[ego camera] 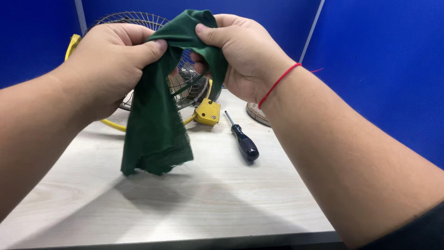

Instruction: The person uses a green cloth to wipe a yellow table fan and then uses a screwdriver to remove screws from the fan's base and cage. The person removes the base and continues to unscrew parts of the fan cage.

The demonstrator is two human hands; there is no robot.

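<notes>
Both of my hands hold a dark green cloth (155,125) up over a pale wooden table (185,203). My left hand (108,65) pinches the cloth's upper left fold between thumb and fingers. My right hand (240,53), with a red string around its wrist, grips the top right part. The rest of the cloth hangs down, and its frayed lower edge almost reaches the tabletop.
Behind the cloth a fan with a metal wire grille (138,21) and a yellow frame (206,112) lies on the table. A screwdriver with a black handle (243,141) lies to its right. A round disc (256,113) shows behind my right wrist. Blue partition walls (379,60) enclose the table.
</notes>
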